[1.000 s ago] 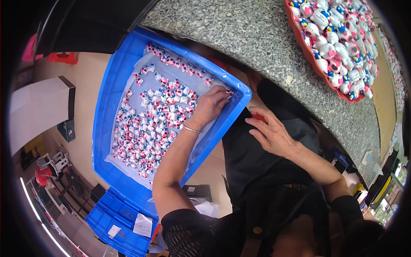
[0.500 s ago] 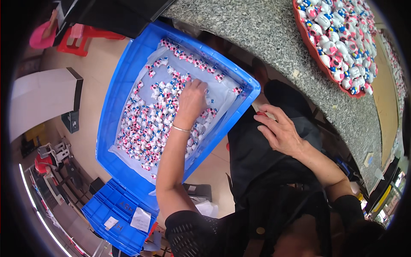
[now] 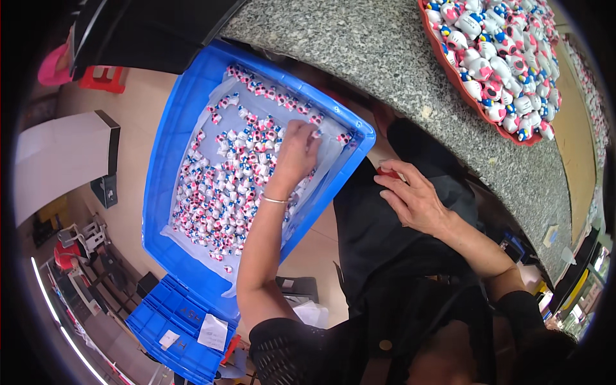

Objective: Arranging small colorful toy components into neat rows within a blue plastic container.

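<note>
My left hand (image 3: 297, 154) is inside a blue plastic crate (image 3: 154, 186), its fingers pinched on a small white figurine (image 3: 316, 134) that the hand partly hides. Beneath and beside it, many small white, pink and blue figurines (image 3: 224, 179) lie crowded on a translucent plastic sheet (image 3: 206, 149). Along the crate's far side runs a row of spaced figurines (image 3: 280, 99). To the right of the crate, above my dark apron (image 3: 378, 237), my right hand (image 3: 417, 199) grips a small red object (image 3: 388, 173) between thumb and fingers; its kind is not clear.
A red scalloped tray (image 3: 447, 64) heaped with similar figurines stands on the speckled stone counter (image 3: 385, 54) at the upper right. Below the crate sits another blue crate (image 3: 179, 321) with paper labels. A red stool (image 3: 104, 79) is at the far left.
The view has shifted slightly, moving the crate and tray a little left. My left hand has turned, and a white figurine now shows at its fingertips. The right hand keeps its grip.
</note>
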`<state>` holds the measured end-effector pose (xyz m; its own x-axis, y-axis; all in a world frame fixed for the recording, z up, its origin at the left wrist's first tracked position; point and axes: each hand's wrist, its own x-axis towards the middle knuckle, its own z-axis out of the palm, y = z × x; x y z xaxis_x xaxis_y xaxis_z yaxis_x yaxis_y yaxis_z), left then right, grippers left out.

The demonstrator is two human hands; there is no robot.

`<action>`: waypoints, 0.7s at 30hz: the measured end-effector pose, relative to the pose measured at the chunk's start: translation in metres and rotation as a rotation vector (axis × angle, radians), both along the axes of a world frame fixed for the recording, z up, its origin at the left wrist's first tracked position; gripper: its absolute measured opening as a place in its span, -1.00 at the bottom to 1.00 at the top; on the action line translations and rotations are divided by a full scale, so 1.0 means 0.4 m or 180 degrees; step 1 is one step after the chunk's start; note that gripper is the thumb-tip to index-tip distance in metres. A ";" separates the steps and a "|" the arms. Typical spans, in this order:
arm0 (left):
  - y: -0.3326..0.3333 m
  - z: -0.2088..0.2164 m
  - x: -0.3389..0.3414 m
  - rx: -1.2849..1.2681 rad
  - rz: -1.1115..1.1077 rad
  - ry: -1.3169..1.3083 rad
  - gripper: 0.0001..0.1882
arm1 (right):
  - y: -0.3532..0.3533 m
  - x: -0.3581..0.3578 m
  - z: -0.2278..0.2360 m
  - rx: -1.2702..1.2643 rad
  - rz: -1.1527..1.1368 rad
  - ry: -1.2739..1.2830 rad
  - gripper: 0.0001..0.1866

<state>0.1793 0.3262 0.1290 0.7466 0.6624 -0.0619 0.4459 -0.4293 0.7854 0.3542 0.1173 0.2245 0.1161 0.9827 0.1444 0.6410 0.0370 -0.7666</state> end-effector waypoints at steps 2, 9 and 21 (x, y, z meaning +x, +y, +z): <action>-0.020 -0.017 0.037 -0.0099 0.0104 0.0047 -0.69 | 0.000 0.002 -0.002 -0.0049 0.0019 0.0027 -0.64; -0.048 -0.069 0.067 0.0231 0.0001 -0.0296 -0.79 | -0.008 0.016 0.001 -0.0030 -0.0097 0.0062 -0.64; -0.036 -0.025 0.017 0.0696 -0.0087 -0.0192 -0.67 | -0.023 -0.009 0.007 -0.0045 0.0095 -0.0118 -0.64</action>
